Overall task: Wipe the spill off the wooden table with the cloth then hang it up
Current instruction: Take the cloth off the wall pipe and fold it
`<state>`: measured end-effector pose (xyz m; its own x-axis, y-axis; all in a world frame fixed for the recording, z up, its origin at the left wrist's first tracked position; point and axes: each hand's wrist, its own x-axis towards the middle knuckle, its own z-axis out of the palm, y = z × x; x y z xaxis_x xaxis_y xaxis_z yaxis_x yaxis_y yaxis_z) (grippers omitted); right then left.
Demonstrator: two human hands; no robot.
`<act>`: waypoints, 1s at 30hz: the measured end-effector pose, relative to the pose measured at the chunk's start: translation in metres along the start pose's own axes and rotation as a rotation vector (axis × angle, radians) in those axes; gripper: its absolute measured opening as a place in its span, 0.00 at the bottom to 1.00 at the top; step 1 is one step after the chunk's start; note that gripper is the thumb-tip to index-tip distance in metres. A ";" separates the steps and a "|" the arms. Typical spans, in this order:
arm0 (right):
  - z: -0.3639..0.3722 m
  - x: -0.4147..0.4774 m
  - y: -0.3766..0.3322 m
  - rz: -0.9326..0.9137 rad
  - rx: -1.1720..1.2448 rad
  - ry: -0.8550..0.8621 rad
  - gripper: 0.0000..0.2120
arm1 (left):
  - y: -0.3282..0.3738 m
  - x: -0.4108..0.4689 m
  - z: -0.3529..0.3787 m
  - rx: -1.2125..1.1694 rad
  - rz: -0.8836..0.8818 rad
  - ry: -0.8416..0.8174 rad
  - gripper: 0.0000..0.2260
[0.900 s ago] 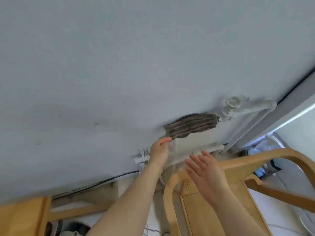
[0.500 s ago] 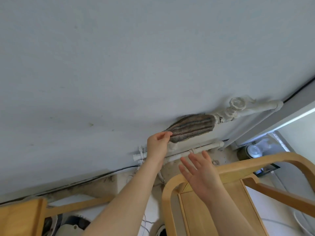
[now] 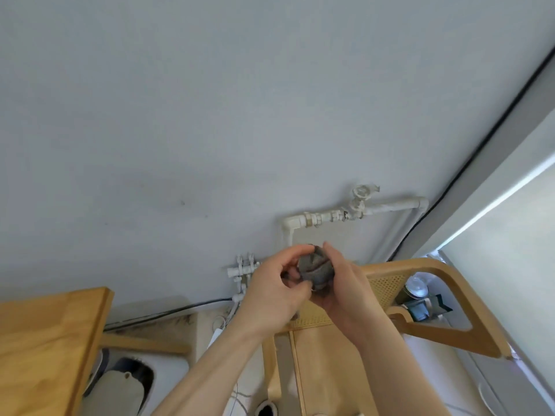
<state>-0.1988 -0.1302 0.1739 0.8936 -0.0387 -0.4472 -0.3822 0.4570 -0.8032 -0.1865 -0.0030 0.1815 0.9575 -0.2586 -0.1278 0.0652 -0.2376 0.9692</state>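
Currently the cloth (image 3: pixel 316 270) sits balled between left hand (image 3: pixel 276 292) and right hand (image 3: pixel 345 291), both curled round it above the chair (image 3: pixel 399 265); soft, light, limp, probably damp, so pinch a corner.

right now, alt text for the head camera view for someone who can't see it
The left hand and right hand hold a bunched grey cloth before a pale wall, below a white pipe with a valve. A wooden chair stands under the hands; a wooden table edge shows lower left.
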 end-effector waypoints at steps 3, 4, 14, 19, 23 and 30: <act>0.003 -0.053 -0.007 -0.036 -0.100 -0.151 0.17 | 0.025 -0.051 0.003 0.001 0.059 0.147 0.07; 0.003 -0.069 -0.009 -0.065 -0.207 -0.221 0.20 | 0.033 -0.064 0.001 -0.033 0.062 0.197 0.01; 0.067 -0.151 -0.002 -0.547 -0.917 -0.399 0.07 | 0.074 -0.178 -0.061 -0.321 -0.042 0.398 0.19; 0.117 -0.166 0.026 -0.403 -0.462 -0.369 0.10 | 0.064 -0.237 -0.121 -0.443 -0.037 0.311 0.13; 0.154 -0.164 0.067 -0.399 -0.518 -0.393 0.10 | 0.032 -0.292 -0.171 -0.308 -0.122 0.132 0.11; 0.241 -0.171 0.164 -0.457 -0.793 -0.520 0.23 | -0.040 -0.381 -0.266 -0.221 -0.296 0.261 0.16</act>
<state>-0.3572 0.1653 0.2132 0.9109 0.4111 0.0361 0.1394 -0.2243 -0.9645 -0.4791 0.3544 0.2477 0.9256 0.0421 -0.3762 0.3781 -0.0526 0.9243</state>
